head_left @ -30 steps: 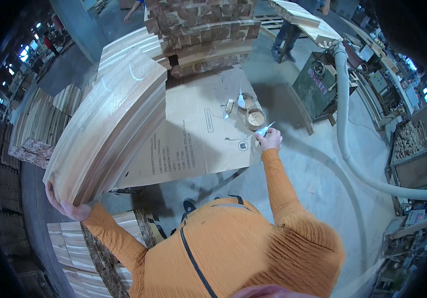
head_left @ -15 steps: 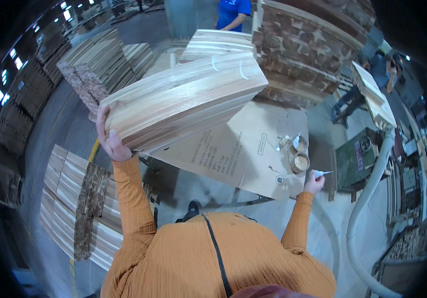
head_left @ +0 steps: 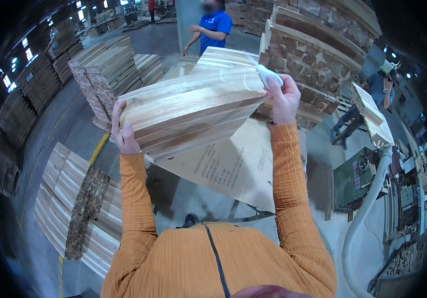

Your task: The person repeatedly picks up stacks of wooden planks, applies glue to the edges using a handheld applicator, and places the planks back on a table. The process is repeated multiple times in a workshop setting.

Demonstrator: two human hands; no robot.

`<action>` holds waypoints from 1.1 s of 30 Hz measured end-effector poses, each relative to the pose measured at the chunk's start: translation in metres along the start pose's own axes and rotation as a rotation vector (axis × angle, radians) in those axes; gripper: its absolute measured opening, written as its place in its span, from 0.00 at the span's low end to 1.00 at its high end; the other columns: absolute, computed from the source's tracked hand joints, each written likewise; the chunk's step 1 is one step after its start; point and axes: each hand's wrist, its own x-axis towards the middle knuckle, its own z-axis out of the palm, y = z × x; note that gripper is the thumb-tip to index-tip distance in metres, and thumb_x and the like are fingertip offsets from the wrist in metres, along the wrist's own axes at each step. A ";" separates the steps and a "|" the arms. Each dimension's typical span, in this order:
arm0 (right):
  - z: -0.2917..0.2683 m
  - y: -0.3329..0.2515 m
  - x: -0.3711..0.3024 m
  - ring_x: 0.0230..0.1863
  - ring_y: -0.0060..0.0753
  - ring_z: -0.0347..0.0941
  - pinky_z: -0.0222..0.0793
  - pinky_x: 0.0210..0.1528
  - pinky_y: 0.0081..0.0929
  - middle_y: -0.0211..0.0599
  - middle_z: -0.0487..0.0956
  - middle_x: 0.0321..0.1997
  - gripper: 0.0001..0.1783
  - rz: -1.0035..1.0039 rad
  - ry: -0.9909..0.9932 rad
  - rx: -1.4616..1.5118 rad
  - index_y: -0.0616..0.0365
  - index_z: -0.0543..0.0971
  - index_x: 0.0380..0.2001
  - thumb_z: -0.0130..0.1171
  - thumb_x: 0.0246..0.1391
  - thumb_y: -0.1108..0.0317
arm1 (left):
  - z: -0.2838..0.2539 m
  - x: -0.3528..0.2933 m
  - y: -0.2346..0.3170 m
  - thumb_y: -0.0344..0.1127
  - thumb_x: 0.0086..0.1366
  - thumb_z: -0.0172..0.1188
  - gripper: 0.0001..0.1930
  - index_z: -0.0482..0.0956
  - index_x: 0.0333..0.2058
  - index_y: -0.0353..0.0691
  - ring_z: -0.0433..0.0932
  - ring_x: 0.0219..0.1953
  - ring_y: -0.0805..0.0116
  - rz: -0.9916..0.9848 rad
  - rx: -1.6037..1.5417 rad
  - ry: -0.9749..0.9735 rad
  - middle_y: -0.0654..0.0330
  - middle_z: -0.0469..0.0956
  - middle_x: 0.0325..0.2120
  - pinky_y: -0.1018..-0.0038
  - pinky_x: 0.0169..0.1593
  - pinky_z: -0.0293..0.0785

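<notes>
A striped wooden panel (head_left: 188,102) is tilted up in front of me, above a printed cardboard sheet (head_left: 250,164). Its left end is gripped by my left hand (head_left: 126,131), thumb on the near side. My right hand (head_left: 285,97) is at the panel's far right corner, closed around a small white tapered tool (head_left: 269,75). The tool's thin tip points up and left over the panel's end; its exact kind is unclear. Curved white marks show on the panel near that end. Whether my right fingers also touch the wood, I cannot tell.
More panels (head_left: 223,57) lie behind mine. Stacked wood stands at left (head_left: 101,74), lower left (head_left: 59,198) and far right (head_left: 308,59). A person in blue (head_left: 216,27) stands beyond; another works at right (head_left: 372,94). A green machine (head_left: 355,181) and pale hose (head_left: 362,218) are at right.
My right hand has risen from beside the cardboard to the panel's right end with the white tool. The panel has shifted slightly right and down in view. The person in blue shows more fully.
</notes>
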 end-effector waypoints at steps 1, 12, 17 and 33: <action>0.009 0.002 0.006 0.21 0.11 0.66 0.61 0.23 0.11 0.26 0.74 0.23 0.11 -0.016 0.029 0.015 0.61 0.74 0.31 0.61 0.51 0.66 | 0.000 0.001 -0.001 0.41 0.52 0.44 0.28 0.69 0.48 0.27 0.63 0.57 0.56 0.001 0.006 -0.004 0.48 0.69 0.49 0.65 0.61 0.52; 0.031 0.015 0.005 0.17 0.10 0.63 0.62 0.17 0.11 0.23 0.71 0.20 0.12 -0.010 0.145 -0.016 0.58 0.72 0.23 0.62 0.49 0.64 | 0.001 -0.007 0.003 0.41 0.51 0.45 0.29 0.68 0.48 0.26 0.63 0.56 0.57 -0.012 -0.051 0.022 0.46 0.67 0.51 0.66 0.60 0.54; 0.031 0.013 0.001 0.20 0.10 0.66 0.67 0.18 0.12 0.25 0.71 0.21 0.12 0.019 0.131 -0.055 0.60 0.71 0.23 0.62 0.50 0.66 | 0.002 -0.009 0.009 0.43 0.51 0.46 0.29 0.68 0.49 0.26 0.65 0.55 0.57 -0.018 -0.065 0.025 0.46 0.67 0.51 0.66 0.59 0.55; 0.023 0.014 0.001 0.17 0.14 0.68 0.68 0.18 0.13 0.28 0.72 0.21 0.12 0.019 0.117 -0.054 0.60 0.70 0.22 0.59 0.52 0.65 | -0.001 -0.013 0.007 0.46 0.53 0.46 0.30 0.68 0.49 0.27 0.66 0.54 0.57 0.003 -0.016 0.016 0.46 0.66 0.52 0.66 0.58 0.57</action>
